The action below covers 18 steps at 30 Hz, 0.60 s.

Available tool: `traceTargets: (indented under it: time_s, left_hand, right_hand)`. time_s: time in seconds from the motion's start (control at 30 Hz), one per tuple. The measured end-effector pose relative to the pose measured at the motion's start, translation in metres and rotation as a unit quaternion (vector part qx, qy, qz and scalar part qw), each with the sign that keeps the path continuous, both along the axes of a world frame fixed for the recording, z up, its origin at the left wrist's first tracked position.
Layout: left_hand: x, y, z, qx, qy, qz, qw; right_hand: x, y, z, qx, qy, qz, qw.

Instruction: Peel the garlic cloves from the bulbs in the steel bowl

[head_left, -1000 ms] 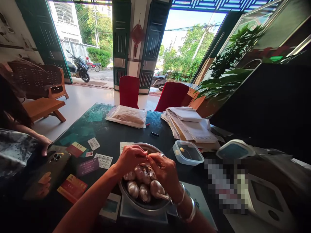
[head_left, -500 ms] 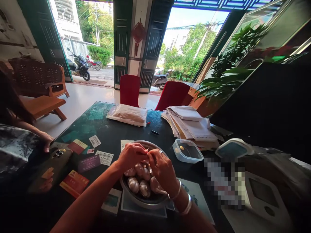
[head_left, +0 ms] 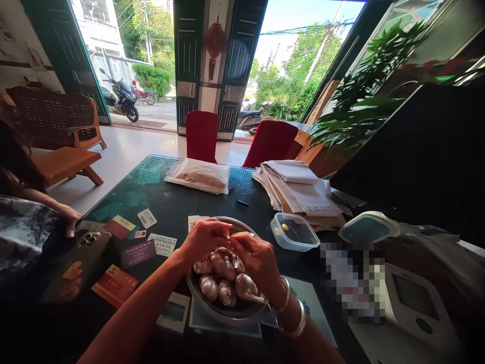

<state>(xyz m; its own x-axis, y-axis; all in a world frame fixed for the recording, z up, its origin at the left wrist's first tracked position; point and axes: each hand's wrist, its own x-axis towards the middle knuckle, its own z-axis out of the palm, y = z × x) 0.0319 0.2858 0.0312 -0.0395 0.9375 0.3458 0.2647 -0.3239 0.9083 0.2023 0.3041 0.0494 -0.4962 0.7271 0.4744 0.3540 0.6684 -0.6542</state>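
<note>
— Our left hand (head_left: 204,237) and right hand (head_left: 255,258) are curled close together above the steel bowl (head_left: 223,317), aren't they? What do we have between the fingertips (head_left: 232,240)?

— Both hands are clenched on a small pale piece (head_left: 227,233), perhaps a garlic clove, though it's too small for us to be sure.

— And the garlic bulbs (head_left: 226,293)?

— They lie in the bowl, which rests on printed papers on the dark glass table (head_left: 151,174). We count about five, though our hands hide part of the pile.

— What's done, then, and what's left?

— The top bulbs have torn, flaking skins, while most of the others keep theirs. In the clear plastic tub (head_left: 293,232) beside the bowl lie a few small pale pieces.

— Anyone near us?

— Another person's hand (head_left: 71,222) rests by a phone (head_left: 89,247), well apart from ours.
</note>
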Motion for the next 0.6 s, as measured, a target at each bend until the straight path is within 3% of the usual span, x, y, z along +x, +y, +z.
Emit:
traceTargets:
  time_s: [0.3, 0.6]
  left_hand:
    - [0.0020, -0.0002, 0.0003, -0.056, -0.128, -0.049, 0.989]
    - [0.0057, -0.0014, -0.0015, -0.046, -0.052, 0.015, 0.998]
  right_hand:
    - [-0.0007, -0.0004, 0.0000, 0.000, 0.019, 0.006, 1.000]
    - [-0.0015, -0.0005, -0.0021, 0.008, -0.013, 0.003, 1.000]
